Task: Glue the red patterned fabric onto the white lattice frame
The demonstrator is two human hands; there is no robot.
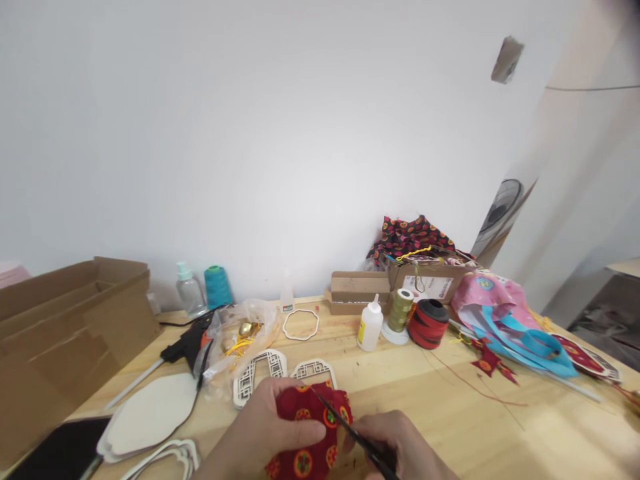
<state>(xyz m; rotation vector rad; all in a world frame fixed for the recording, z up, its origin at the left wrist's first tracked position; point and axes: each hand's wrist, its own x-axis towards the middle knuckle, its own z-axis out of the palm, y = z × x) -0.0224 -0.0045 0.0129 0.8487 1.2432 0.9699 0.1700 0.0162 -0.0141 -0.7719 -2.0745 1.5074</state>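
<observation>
Centrally, at the bottom edge of the view, a person's 2 bare hands work over a pale wooden table (465,407). Their left hand (283,420) grips a piece of red cloth (303,460) printed with orange and green round motifs, its thumb lying across the front. Their right hand (393,437) is closed around a slim, dark, pointed tool (364,443); the exact kind is unclear. The tool slants up and leftward, its tip over the cloth's upper part; whether it touches is hard to tell.

Just beyond the cloth lie 2 pale lattice frames (245,382). Farther back, right of centre, stand a white squeeze bottle (370,328), an olive thread spool (400,312) and a red-and-black thread spool (429,327), near one another. To the left are a clear plastic bag (267,319) holding gold-coloured items, a black glue gun (185,347), a stack of pale flat panels (150,413) and a large cardboard box (65,353).
</observation>
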